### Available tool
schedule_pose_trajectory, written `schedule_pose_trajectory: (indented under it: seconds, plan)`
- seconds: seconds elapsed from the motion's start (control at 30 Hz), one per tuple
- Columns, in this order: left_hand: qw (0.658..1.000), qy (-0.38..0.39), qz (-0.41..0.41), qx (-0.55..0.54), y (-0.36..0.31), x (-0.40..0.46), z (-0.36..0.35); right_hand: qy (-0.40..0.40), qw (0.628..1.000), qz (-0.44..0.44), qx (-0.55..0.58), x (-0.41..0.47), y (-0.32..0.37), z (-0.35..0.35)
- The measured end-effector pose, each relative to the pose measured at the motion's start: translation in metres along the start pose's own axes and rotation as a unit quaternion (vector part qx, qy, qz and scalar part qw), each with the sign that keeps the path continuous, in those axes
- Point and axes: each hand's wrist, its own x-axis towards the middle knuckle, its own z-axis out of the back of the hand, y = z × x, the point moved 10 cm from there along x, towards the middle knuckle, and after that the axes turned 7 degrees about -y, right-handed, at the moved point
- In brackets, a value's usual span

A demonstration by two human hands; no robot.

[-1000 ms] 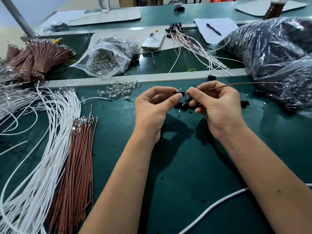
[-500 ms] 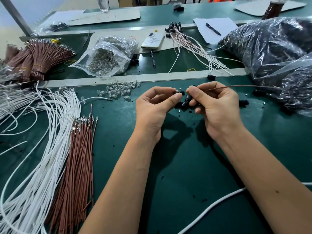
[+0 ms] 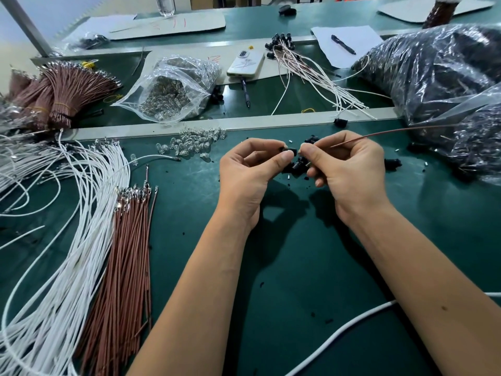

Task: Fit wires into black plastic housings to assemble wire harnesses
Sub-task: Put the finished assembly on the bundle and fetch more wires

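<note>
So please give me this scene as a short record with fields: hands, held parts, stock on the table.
left hand: pinches a black housing
right hand: pinches a brown wire, tip toward the housing
wire seated: cannot tell
loose housings: on the mat under the hands
brown wires: laid at left
white wires: left of the brown ones
bulbs: small pile behind the left hand

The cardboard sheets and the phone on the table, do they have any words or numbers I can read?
Far cardboard sheet: faint red strokes, not readable.
Cardboard under the phone: a red mark, partly hidden, not readable.
Phone: only a line drawing on its back, no words.
Paper with the pen: blank as far as it shows.
</note>
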Motion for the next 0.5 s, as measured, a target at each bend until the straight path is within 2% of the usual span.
schedule_pose_trajectory:
  seconds: [0.13, 0.3, 0.5]
  plan:
    - [1.000, -0.004, -0.003, -0.007, 0.000, 0.000, 0.001, 0.003, 0.999, -0.019, 0.035, 0.001, 0.000, 0.001]
    - [1.000, -0.005, -0.003, -0.010, 0.000, 0.002, 0.003, 0.020, 0.999, 0.043, -0.004, 0.003, 0.014, 0.002]
    - [1.000, 0.016, 0.014, 0.012, 0.003, 0.001, -0.003, 0.038, 0.997, 0.058, 0.019, 0.000, 0.020, -0.002]
